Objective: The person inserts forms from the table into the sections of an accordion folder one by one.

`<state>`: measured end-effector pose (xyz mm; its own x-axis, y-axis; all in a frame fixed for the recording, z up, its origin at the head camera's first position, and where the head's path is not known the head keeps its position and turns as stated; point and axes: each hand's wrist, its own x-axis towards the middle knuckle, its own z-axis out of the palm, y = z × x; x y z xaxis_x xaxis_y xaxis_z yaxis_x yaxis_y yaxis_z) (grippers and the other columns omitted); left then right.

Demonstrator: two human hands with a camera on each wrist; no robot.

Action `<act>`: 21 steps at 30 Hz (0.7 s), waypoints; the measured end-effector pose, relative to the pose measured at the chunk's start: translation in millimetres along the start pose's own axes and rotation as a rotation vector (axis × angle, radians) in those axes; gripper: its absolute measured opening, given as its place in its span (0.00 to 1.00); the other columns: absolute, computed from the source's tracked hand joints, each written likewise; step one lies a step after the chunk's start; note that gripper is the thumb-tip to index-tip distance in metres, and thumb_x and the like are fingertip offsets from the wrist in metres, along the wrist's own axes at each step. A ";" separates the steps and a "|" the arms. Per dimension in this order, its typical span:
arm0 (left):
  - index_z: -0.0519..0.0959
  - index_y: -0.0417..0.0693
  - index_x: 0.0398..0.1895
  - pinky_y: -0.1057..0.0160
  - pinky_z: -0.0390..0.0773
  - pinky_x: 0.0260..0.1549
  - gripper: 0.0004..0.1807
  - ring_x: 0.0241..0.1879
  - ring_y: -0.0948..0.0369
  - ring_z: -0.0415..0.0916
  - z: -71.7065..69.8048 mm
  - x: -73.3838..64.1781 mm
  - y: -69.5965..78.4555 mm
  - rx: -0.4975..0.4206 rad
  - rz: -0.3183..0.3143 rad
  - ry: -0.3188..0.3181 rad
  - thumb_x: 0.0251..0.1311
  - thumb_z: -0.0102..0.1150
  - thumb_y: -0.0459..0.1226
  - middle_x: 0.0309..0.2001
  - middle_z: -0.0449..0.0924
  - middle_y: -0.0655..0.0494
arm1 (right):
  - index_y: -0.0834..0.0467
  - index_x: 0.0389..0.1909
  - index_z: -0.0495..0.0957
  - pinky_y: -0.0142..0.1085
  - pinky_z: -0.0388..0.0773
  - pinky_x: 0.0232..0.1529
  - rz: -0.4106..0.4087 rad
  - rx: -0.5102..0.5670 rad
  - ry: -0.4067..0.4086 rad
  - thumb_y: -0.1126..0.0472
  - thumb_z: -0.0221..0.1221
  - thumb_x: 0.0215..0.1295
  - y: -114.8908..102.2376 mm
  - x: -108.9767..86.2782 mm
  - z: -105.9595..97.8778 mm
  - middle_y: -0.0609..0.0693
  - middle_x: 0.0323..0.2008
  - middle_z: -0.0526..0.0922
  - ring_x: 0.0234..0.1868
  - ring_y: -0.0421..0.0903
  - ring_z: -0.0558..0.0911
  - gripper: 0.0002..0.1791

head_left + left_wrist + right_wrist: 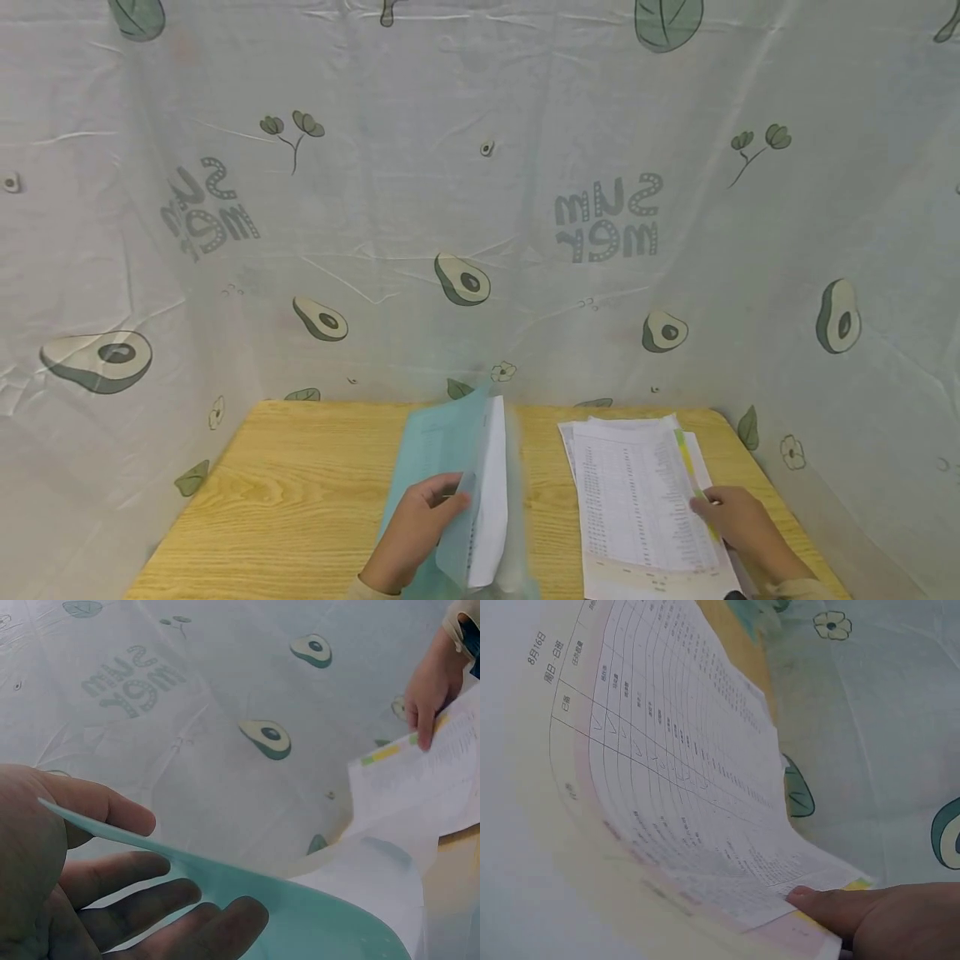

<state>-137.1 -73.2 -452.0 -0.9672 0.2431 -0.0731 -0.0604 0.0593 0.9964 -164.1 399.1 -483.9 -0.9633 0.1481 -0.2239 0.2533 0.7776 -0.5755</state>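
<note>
A wooden tabletop (300,475) is seen from above, its far edge against a pale curtain (405,200) printed with avocados, leaves, flowers and the mirrored word "summer".

A translucent teal folder (431,442) lies at the middle of the tabletop, reaching from the far edge toward the near edge. It is partly open: one cover is raised, and white sheets (491,500) show beside it. The person's left hand (423,525) pinches this raised cover. In the left wrist view, the thin teal edge passes between the digits, and the lower fingers are slightly spread beneath it.

To the right of the folder, and apart from it, a stack of papers (630,492) lies beside the tabletop's right edge, its top near the far right corner. The sheets are slightly fanned, and the top one carries a printed table of small text. A strip of yellow and green (685,454) runs along their right side. The right hand (742,525) pinches the stack at that side, thumb on top; the right wrist view shows a sheet bowing upward, with a row of check marks in its table.

Light-coloured sleeves (806,588) show at both wrists.
</note>
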 end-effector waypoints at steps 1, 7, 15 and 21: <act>0.80 0.37 0.62 0.51 0.80 0.53 0.23 0.55 0.55 0.79 0.1 -0.4 0.3 -0.001 0.000 0.001 0.71 0.63 0.43 0.57 0.83 0.45 | 0.70 0.36 0.79 0.40 0.73 0.30 -0.018 0.002 0.007 0.56 0.58 0.74 -2.5 -2.2 -1.0 0.51 0.27 0.78 0.30 0.48 0.76 0.17; 0.80 0.36 0.62 0.51 0.81 0.53 0.23 0.55 0.55 0.79 0.0 -0.8 1.4 0.009 0.005 0.005 0.71 0.63 0.42 0.57 0.83 0.44 | 0.63 0.31 0.78 0.36 0.69 0.25 -0.059 0.101 0.034 0.55 0.55 0.77 -13.9 -12.4 -3.3 0.47 0.21 0.73 0.25 0.45 0.72 0.17; 0.80 0.36 0.62 0.51 0.80 0.53 0.23 0.54 0.56 0.79 -0.6 -1.9 2.8 0.018 0.006 0.008 0.71 0.63 0.42 0.57 0.83 0.44 | 0.78 0.60 0.74 0.38 0.81 0.34 -0.031 0.252 0.032 0.50 0.54 0.80 -24.7 -12.8 -3.6 0.52 0.38 0.89 0.35 0.46 0.85 0.31; 0.80 0.35 0.62 0.52 0.80 0.53 0.23 0.54 0.56 0.79 -2.6 -2.7 5.0 0.007 0.013 0.007 0.71 0.62 0.41 0.57 0.83 0.43 | 0.80 0.65 0.69 0.38 0.82 0.35 -0.007 0.355 0.027 0.48 0.54 0.80 -38.5 -17.0 -6.2 0.55 0.41 0.89 0.37 0.46 0.86 0.36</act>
<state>-135.4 -76.1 -446.7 -0.9697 0.2367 -0.0600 -0.0464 0.0626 0.9970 -158.1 370.4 -453.0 -0.9658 0.1634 -0.2013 0.2577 0.5183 -0.8155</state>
